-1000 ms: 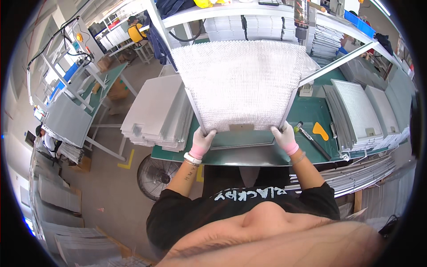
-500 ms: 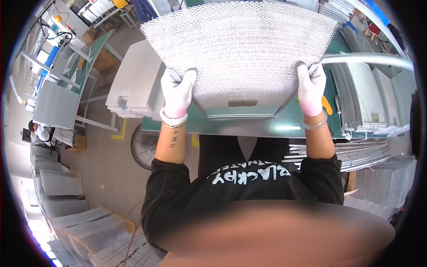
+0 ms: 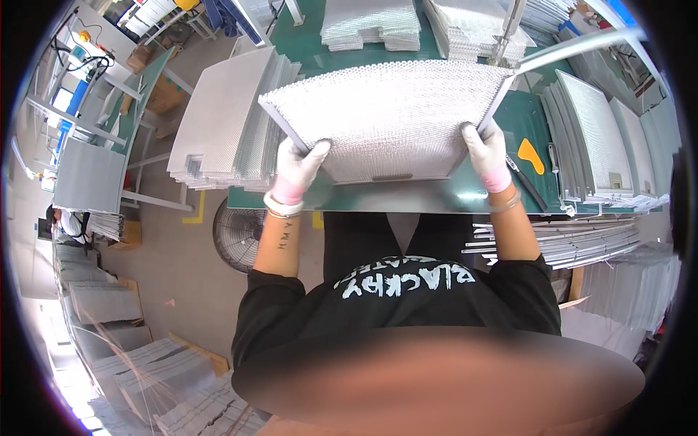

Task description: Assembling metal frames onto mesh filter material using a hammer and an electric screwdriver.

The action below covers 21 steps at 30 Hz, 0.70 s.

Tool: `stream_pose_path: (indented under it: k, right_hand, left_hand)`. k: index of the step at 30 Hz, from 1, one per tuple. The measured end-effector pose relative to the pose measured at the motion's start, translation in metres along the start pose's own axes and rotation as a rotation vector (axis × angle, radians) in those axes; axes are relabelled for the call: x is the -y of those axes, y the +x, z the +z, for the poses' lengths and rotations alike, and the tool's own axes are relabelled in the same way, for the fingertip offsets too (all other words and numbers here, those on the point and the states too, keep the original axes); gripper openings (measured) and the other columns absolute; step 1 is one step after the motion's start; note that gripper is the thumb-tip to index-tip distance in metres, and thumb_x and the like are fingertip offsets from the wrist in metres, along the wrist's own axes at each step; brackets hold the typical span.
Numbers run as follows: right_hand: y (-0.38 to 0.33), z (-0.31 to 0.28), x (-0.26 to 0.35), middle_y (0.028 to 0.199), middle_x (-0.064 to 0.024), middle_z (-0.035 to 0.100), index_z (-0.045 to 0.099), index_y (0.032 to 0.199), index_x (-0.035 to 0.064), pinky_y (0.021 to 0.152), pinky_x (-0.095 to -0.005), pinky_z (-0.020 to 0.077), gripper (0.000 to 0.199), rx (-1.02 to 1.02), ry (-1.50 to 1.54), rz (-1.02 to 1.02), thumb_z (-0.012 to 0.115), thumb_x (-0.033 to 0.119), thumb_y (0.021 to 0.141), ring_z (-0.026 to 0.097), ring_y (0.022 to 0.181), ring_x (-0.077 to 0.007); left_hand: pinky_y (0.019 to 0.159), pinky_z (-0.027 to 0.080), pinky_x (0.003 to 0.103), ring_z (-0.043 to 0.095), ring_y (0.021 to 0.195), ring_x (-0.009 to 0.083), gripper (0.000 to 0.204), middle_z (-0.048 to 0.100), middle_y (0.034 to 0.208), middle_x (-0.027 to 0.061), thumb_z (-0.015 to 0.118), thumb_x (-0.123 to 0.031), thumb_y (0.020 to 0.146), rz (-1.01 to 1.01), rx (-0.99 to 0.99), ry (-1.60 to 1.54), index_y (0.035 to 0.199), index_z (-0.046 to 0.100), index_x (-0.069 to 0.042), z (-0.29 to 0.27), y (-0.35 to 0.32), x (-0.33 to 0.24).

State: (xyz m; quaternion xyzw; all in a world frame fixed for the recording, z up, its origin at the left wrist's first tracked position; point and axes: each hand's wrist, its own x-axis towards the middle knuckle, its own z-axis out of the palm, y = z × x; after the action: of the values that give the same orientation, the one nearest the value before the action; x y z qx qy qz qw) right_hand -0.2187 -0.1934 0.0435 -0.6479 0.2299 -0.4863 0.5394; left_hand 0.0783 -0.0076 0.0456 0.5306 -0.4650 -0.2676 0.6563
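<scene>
A silvery mesh filter panel with a metal frame is held up in front of me, tilted, over the green worktable. My left hand, in a white glove with a pink cuff, grips its left side, thumb on the mesh face. My right hand, gloved alike, clasps the opposite side the same way. Behind the frame, most of the fingers are hidden. A small dark rectangular piece shows at the panel's near edge. On the table by my right hand lie a yellow scraper and a slim dark-handled tool.
A stack of mesh panels stands left of the table. More mesh stacks lie at the back, and framed panels lean at the right. A metal bar crosses the upper right. A floor fan stands below the table's left end.
The panel has come lower and its far edge has tipped down, with both hands still gripping it. The stacks at the back of the table have come into sight.
</scene>
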Motion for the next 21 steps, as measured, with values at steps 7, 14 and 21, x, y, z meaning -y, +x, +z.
stream_pose_path:
  k: [7,14,21]
  right_hand:
    - [0.046,0.002,0.105,0.09,-0.0005,0.063,0.064,0.106,0.0003,0.077,-0.0199,0.0434,0.018,0.081,-0.062,-0.256,0.052,0.003,0.092,0.054,0.083,-0.0049]
    - [0.017,-0.005,0.072,0.086,-0.0106,0.063,0.056,0.098,0.0021,0.074,-0.0311,0.0488,0.018,-0.09,-0.011,-0.356,0.058,0.02,0.097,0.059,0.081,-0.0189]
    - [-0.028,-0.028,0.071,0.084,-0.0139,0.067,0.06,0.085,0.0033,0.057,-0.0355,0.0535,0.043,0.676,0.294,-0.644,0.058,0.046,0.092,0.067,0.072,-0.0267]
  left_hand:
    - [0.079,0.049,0.026,0.062,0.084,0.0157,0.028,0.065,0.096,0.0087,0.055,0.007,0.075,0.271,-0.081,-0.042,0.102,0.063,0.006,0.009,0.026,-0.091]
    - [0.069,0.049,0.032,0.06,0.076,0.0226,0.013,0.064,0.088,0.012,0.062,0.002,0.07,0.419,-0.114,-0.175,0.082,0.065,0.003,0.034,-0.002,-0.084]
    - [0.1,0.039,0.045,0.05,0.119,0.035,0.055,0.053,0.129,0.0199,0.052,-0.045,0.09,0.203,1.113,0.116,0.125,0.059,-0.003,-0.002,-0.021,-0.051]
